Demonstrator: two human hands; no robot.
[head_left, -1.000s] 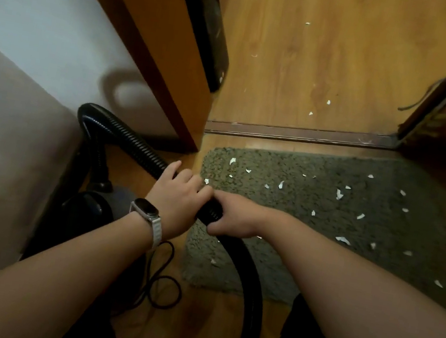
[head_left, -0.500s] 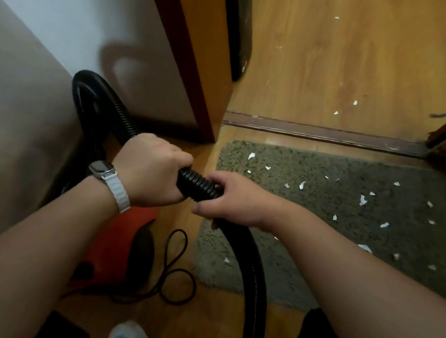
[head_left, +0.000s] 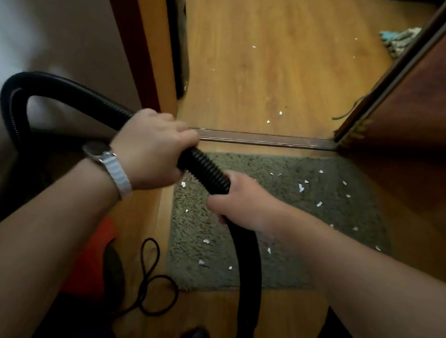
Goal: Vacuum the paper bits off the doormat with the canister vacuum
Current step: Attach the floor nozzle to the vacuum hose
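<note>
Both hands grip the hose [head_left: 204, 169]: your left hand [head_left: 153, 150] wraps the ribbed part and your right hand [head_left: 240, 201] curls round it where it turns smooth, likely to steer the far end, which is out of view. Doormat [head_left: 341, 219] lies right of centre, with paper bits [head_left: 300, 187] scattered across it, seemingly uncleared. Red vacuum body [head_left: 92, 259] sits near left, cord [head_left: 149, 275] looped beside it. Wooden floor [head_left: 265, 57] beyond the threshold [head_left: 265, 141] carries more scraps.
</note>
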